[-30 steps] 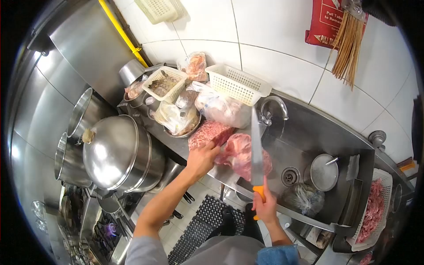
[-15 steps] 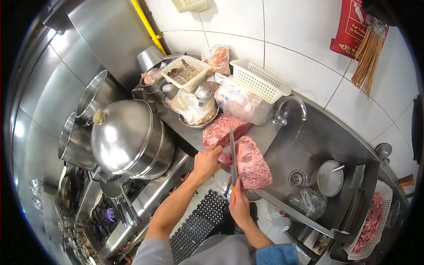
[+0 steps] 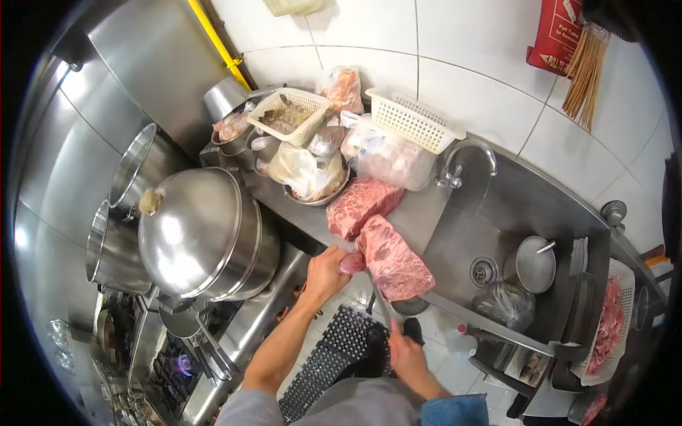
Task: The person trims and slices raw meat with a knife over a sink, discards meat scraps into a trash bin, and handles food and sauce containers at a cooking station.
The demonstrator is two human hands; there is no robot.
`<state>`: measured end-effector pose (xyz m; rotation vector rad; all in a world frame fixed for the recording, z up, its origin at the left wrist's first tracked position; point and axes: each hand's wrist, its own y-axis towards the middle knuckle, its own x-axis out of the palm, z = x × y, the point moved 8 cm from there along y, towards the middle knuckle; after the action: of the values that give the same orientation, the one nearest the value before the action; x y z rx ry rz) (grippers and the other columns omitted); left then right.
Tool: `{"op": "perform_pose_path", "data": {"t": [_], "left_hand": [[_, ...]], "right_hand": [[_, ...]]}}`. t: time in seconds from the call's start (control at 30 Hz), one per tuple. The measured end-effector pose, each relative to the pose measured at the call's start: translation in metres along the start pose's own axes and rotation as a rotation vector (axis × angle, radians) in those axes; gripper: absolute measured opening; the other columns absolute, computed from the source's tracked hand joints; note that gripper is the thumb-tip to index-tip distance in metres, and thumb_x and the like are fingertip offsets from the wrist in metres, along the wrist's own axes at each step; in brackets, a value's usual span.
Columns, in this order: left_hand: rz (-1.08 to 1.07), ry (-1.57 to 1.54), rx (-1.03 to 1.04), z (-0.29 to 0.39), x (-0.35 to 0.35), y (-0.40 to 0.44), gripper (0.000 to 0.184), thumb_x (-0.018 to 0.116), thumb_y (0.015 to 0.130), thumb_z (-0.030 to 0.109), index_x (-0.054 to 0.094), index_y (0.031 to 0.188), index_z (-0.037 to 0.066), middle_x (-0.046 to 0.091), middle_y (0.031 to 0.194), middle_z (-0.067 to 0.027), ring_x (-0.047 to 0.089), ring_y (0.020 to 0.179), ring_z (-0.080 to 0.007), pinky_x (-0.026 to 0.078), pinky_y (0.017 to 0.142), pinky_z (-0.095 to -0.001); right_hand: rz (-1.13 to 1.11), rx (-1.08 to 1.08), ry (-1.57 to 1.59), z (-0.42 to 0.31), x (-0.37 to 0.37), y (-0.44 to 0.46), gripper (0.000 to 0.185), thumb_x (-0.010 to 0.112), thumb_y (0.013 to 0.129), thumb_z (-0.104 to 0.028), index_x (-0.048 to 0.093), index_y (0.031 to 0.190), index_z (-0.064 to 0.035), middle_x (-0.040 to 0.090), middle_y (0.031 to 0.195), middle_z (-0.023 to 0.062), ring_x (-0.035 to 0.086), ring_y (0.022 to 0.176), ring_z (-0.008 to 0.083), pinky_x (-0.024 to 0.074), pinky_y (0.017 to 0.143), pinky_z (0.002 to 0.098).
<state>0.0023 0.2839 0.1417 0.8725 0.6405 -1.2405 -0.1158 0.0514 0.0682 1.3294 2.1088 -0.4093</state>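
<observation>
Head view: the left hand [image 3: 329,274] pinches a meat end [image 3: 352,263], fingers curled; the right hand's [image 3: 410,357] fingers wrap the knife [image 3: 381,301].

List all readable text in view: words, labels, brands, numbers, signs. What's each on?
"Pull Tabs to Remove": red pouch on the wall, upper right; small and soft.
"PULL TO": lower edge of the same pouch; anything further is hidden behind the skewers.
Blue marks on the plastic bag by the tap: too blurred to read.
No brand or number legible.
</observation>
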Motion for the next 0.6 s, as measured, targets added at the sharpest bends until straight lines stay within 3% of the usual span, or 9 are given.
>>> {"op": "perform_pose_path", "data": {"t": [0.1, 0.17, 0.27, 0.37, 0.5, 0.6], "left_hand": [[0.050, -0.050, -0.143, -0.024, 0.009, -0.037, 0.018, 0.072, 0.072, 0.016, 0.062, 0.084, 0.007, 0.057, 0.083, -0.0125, 0.061, 0.078, -0.0377, 0.049, 0.068, -0.0470], [0.200, -0.125, -0.178, -0.043, 0.017, -0.053, 0.021, 0.074, 0.072, 0.019, 0.062, 0.083, 0.006, 0.062, 0.088, -0.0128, 0.062, 0.083, -0.0379, 0.049, 0.071, -0.0460], [0.131, -0.336, -0.357, -0.057, 0.033, -0.058, 0.024, 0.075, 0.072, 0.022, 0.061, 0.083, 0.005, 0.065, 0.093, -0.0149, 0.063, 0.086, -0.0392, 0.049, 0.073, -0.0467], [0.044, -0.234, -0.468, -0.066, 0.052, -0.062, 0.024, 0.075, 0.072, 0.021, 0.059, 0.079, 0.005, 0.066, 0.091, -0.0177, 0.062, 0.085, -0.0414, 0.049, 0.072, -0.0479], [-0.005, -0.342, -0.495, -0.047, 0.049, -0.078, 0.026, 0.073, 0.072, 0.019, 0.055, 0.084, 0.005, 0.066, 0.088, -0.0199, 0.061, 0.086, -0.0442, 0.049, 0.073, -0.0500], [0.066, -0.544, -0.547, -0.048, 0.063, -0.090, 0.037, 0.076, 0.074, 0.024, 0.059, 0.104, 0.010, 0.068, 0.089, -0.0185, 0.066, 0.084, -0.0395, 0.052, 0.074, -0.0451]], "right_hand": [[-0.103, -0.011, -0.212, -0.006, -0.023, 0.024, 0.060, 0.060, 0.090, -0.012, 0.038, 0.146, -0.0096, 0.061, 0.075, 0.0196, 0.060, 0.064, 0.0401, 0.0495, 0.057, 0.0497], [-0.168, -0.024, -0.287, -0.007, -0.036, 0.029, 0.060, 0.059, 0.091, -0.013, 0.038, 0.146, -0.0102, 0.061, 0.075, 0.0198, 0.061, 0.065, 0.0403, 0.0496, 0.058, 0.0498], [-0.208, -0.090, -0.376, -0.014, -0.058, 0.028, 0.060, 0.060, 0.090, -0.012, 0.038, 0.146, -0.0105, 0.061, 0.075, 0.0196, 0.060, 0.063, 0.0397, 0.0501, 0.059, 0.0494], [-0.253, -0.136, -0.438, -0.014, -0.079, 0.027, 0.060, 0.060, 0.092, -0.022, 0.038, 0.147, -0.0181, 0.060, 0.074, 0.0172, 0.060, 0.057, 0.0376, 0.0512, 0.054, 0.0479], [-0.387, -0.149, -0.575, -0.013, -0.088, 0.043, 0.059, 0.059, 0.093, -0.023, 0.037, 0.147, -0.0184, 0.060, 0.072, 0.0153, 0.060, 0.056, 0.0360, 0.0501, 0.053, 0.0468], [-0.414, -0.179, -0.473, -0.019, -0.084, 0.058, 0.061, 0.058, 0.093, -0.022, 0.034, 0.148, -0.0177, 0.059, 0.072, 0.0166, 0.060, 0.060, 0.0384, 0.0492, 0.054, 0.0489]]}}
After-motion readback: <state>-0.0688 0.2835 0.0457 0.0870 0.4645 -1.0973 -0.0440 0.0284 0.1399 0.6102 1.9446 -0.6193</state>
